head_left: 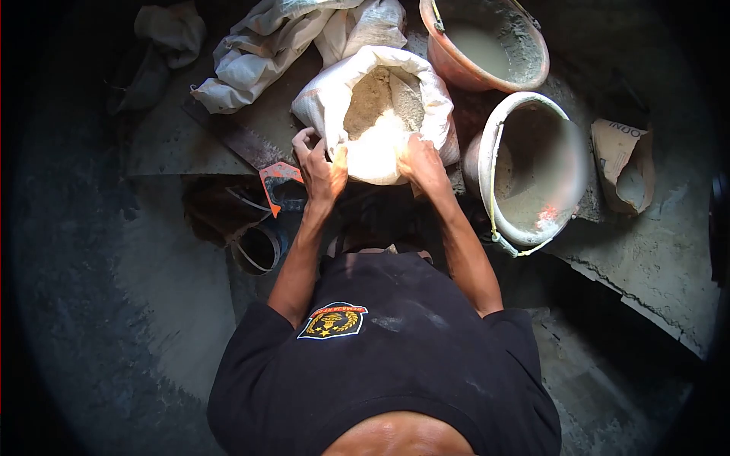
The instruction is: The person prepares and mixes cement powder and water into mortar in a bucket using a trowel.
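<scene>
A white woven sack (313, 102) stands with its mouth rolled back, and greyish powder (370, 99) shows inside. My left hand (323, 171) grips the sack's near left edge, its fingers bent around the cloth. At the near right edge my right hand (423, 163) is closed on the rolled rim. Bright light washes out the sack's front between both hands. A handsaw (280, 186) with an orange-red and black handle lies just left of my left hand, its blade stretching up and away.
Right of the sack is a tilted pale bucket (487, 163), with a reddish bucket (449, 64) of cloudy liquid behind it. A torn paper bag (608, 144) stands far right. Crumpled white sacks (251, 64) lie at back left. A round container (256, 251) sits below the saw.
</scene>
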`<control>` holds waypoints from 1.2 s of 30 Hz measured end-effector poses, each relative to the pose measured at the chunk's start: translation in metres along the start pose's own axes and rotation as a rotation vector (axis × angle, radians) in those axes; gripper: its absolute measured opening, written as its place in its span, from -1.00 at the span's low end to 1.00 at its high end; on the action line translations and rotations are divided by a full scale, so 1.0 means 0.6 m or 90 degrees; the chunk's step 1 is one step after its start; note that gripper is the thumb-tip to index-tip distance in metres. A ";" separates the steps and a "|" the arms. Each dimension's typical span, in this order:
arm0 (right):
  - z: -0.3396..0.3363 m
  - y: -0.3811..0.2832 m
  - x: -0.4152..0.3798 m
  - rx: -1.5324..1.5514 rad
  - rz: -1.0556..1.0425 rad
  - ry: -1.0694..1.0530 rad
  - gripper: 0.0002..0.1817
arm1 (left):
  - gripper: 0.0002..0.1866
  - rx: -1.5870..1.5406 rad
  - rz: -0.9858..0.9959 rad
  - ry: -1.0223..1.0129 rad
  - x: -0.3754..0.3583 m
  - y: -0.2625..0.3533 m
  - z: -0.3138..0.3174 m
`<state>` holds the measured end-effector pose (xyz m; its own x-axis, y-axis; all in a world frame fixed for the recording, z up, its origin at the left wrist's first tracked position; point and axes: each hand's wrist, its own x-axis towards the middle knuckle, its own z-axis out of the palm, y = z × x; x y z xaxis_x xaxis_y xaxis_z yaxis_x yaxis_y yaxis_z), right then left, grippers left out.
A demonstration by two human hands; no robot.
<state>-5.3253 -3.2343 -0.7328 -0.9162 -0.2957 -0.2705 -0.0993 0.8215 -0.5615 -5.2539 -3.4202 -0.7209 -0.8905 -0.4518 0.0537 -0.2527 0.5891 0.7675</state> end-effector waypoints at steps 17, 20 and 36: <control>0.072 0.020 -0.013 -0.108 -0.600 0.002 -0.60 | -0.23 -0.503 0.062 -0.017 0.015 -0.079 0.087; 0.077 0.023 0.018 -0.021 -0.498 -0.103 -0.65 | -0.22 -0.586 -0.025 -0.028 0.019 -0.052 0.076; -0.030 -0.049 -0.026 0.736 0.226 -0.420 -0.72 | -0.34 -0.368 -0.042 -0.032 0.034 -0.060 0.023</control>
<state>-5.3152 -3.2453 -0.6983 -0.4399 -0.5983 -0.6698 0.7730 0.1275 -0.6215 -5.2679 -3.4413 -0.7563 -0.9002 -0.4346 -0.0254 -0.0732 0.0936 0.9929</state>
